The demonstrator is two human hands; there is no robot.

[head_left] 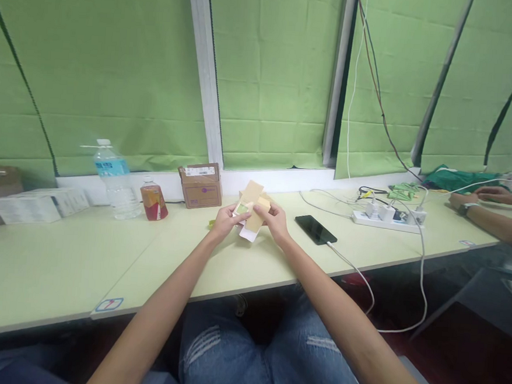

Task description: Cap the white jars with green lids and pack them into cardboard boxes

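Observation:
Above the pale table, both of my hands hold a small tan and white carton [258, 218] with its flaps spread out. My left hand [226, 222] pinches its left side, where a piece with a green patch shows near the thumb. On the right side, my right hand [275, 221] grips the tan card between thumb and fingers. A white flap hangs down below the hands. Something small and yellow lies on the table by my left hand, partly hidden. Just right of my right hand rests a black phone [316, 229] with a white cable plugged in.
A brown cardboard box [200, 186], a bottle of red drink [153, 201] and a large water bottle [115, 182] stand at the back left. White boxes [40, 205] lie further left. A power strip [385, 220] with chargers and cables sits right. Another person's arms [491, 209] rest at far right.

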